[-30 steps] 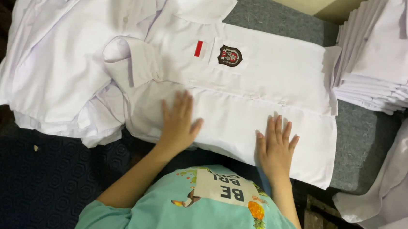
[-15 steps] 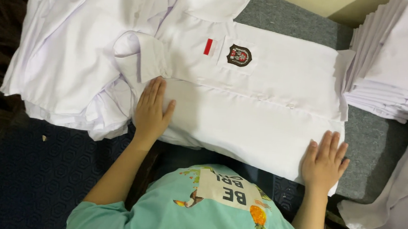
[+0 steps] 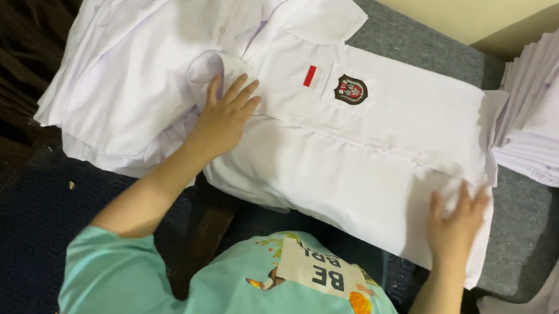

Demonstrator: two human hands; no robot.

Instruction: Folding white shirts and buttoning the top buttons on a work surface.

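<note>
A white shirt (image 3: 387,145) with a small red patch and a dark round badge on its chest lies flat in front of me, collar to the upper left. My left hand (image 3: 224,116) rests open and flat on the shirt's folded left sleeve, near the collar end. My right hand (image 3: 455,223) presses flat, fingers spread, on the shirt's lower hem at the right. Neither hand grips the cloth.
A heap of loose white shirts (image 3: 135,52) lies under and left of the flat shirt. A tall stack of folded white shirts (image 3: 556,106) stands at the right. More white cloth (image 3: 546,311) hangs at the lower right. Grey surface (image 3: 527,223) shows between them.
My hands have spread apart along the shirt: the left slid up toward the sleeve and collar, the right slid out to the hem end. The view has moved closer.
</note>
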